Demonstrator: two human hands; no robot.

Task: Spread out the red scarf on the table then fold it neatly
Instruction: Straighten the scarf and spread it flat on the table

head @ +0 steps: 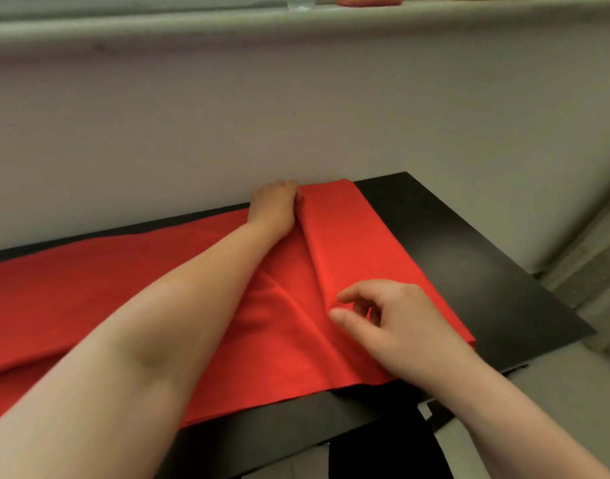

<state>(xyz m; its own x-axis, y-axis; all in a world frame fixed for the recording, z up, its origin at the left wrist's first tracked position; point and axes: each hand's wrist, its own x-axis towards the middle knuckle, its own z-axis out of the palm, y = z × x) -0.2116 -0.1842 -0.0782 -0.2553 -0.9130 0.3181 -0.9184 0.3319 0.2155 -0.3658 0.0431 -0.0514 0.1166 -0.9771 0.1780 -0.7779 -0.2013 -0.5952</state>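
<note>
the red scarf [124, 292] lies spread across the black surface [452, 243], running off the left of the view and ending at the right short of the surface's right edge. a raised crease [313, 257] runs through the cloth from the far edge toward the near edge. your left hand [274, 202] reaches across to the far end of that crease, close to the wall [296, 115], with its fingers curled down and gripping the cloth there; your forearm lies over the scarf. your right hand [400, 319] is over the near right part of the scarf, just beside the crease, its fingers [348, 296] loosely bent, thumb and forefinger apart with red cloth showing between them. whether the tips touch the cloth cannot be told. above the wall a ledge [296, 19] crosses the top of the view.
</note>
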